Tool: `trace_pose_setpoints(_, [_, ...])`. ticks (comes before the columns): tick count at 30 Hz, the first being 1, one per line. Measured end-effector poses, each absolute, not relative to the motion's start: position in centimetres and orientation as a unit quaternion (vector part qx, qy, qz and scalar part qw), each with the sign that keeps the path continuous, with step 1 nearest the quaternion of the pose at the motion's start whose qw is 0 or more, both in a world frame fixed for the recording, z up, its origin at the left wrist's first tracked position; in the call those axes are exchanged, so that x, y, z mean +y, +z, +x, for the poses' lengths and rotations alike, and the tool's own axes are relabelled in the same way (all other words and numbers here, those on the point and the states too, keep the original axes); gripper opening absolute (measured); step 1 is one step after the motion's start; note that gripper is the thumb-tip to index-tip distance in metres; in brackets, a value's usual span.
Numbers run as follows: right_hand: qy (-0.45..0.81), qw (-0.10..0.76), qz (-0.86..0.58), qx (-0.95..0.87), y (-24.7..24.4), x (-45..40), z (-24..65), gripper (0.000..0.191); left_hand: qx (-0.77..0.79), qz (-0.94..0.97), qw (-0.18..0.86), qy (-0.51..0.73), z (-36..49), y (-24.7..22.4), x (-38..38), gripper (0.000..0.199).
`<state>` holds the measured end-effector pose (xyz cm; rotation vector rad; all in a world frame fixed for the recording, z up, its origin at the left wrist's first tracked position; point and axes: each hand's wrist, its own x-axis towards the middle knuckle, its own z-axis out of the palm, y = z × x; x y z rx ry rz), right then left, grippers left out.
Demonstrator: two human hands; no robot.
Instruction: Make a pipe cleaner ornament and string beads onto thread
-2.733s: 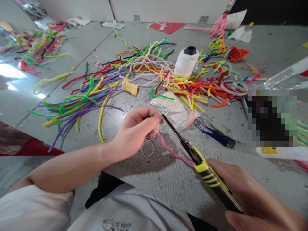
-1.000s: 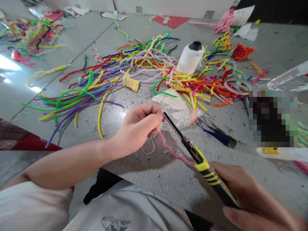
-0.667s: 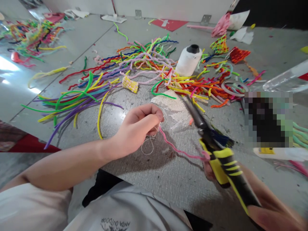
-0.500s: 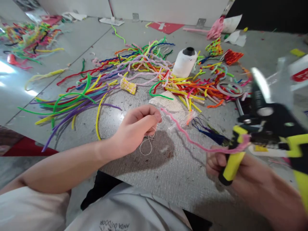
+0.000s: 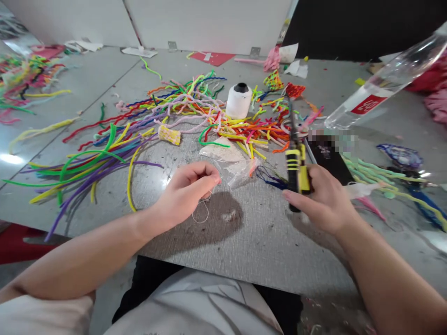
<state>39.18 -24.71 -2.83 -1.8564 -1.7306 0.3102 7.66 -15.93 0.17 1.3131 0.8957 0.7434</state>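
Observation:
My left hand point(image 5: 188, 188) is closed in a pinch over the grey table point(image 5: 195, 246), with a thin white thread point(image 5: 200, 215) looping below its fingertips. My right hand point(image 5: 321, 197) grips the yellow-and-black handles of a cutting tool point(image 5: 296, 170), its narrow jaws pointing away from me. Just beyond the left hand are a white textured piece point(image 5: 223, 151) and a small clear plastic bag point(image 5: 242, 174). A dark blue tassel point(image 5: 274, 179) lies left of the tool. The pink fuzzy strand is not visible now.
Colourful fuzzy stems point(image 5: 101, 158) spread across the left and middle. A white thread spool point(image 5: 239, 101) stands behind them. To the right are a black phone-like object point(image 5: 330, 158), a clear bottle point(image 5: 370, 102) with a red label and pale green strands point(image 5: 380, 179).
My right hand has moved left and forward with the tool, which now points away from me. The pink strand has gone from sight. The whole view has shifted to the right.

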Motion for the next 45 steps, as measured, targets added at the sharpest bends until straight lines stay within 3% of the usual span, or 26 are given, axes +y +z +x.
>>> trace_pose_setpoints(4, [0.034,0.213,-0.74,-0.637,-3.2,-23.3,36.9,0.05,0.383,0.602,0.624,0.317,7.5,-0.5,-15.8,0.016])
trace_pose_setpoints(13, [0.068,0.142,-0.775,-0.611,-4.1,-21.7,34.2,0.075,0.383,0.639,0.595,0.301,7.8,-0.3,-15.3,0.018])
trace_pose_setpoints(18, [0.151,0.153,-0.746,-0.631,-3.0,-20.0,36.2,0.044,0.387,0.652,0.583,0.291,8.0,0.4,-15.4,0.021])
trace_pose_setpoints(23, [0.22,0.134,-0.747,-0.613,-1.0,-16.5,38.1,0.027,0.385,0.667,0.571,0.286,8.1,0.6,-15.5,0.023])
trace_pose_setpoints(27, [0.28,0.063,-0.686,-0.668,0.4,-14.4,38.1,0.025,0.396,0.669,0.567,0.273,8.1,0.9,-15.3,0.024])
trace_pose_setpoints(30, [0.254,0.017,-0.686,-0.682,0.5,-14.3,37.6,0.025,0.392,0.674,0.564,0.271,8.2,1.1,-15.2,0.023])
trace_pose_setpoints(38, [0.227,0.107,-0.688,-0.681,-0.6,-15.0,37.6,0.031,0.379,0.695,0.549,0.267,8.3,1.3,-15.5,0.021])
trace_pose_setpoints(42, [0.243,0.139,-0.701,-0.656,-1.0,-15.0,38.0,0.054,0.383,0.694,0.546,0.273,8.3,1.0,-15.3,0.021])
trace_pose_setpoints(45, [0.248,0.138,-0.705,-0.65,-0.9,-15.2,38.4,0.054,0.386,0.689,0.546,0.28,8.3,0.7,-15.0,0.021])
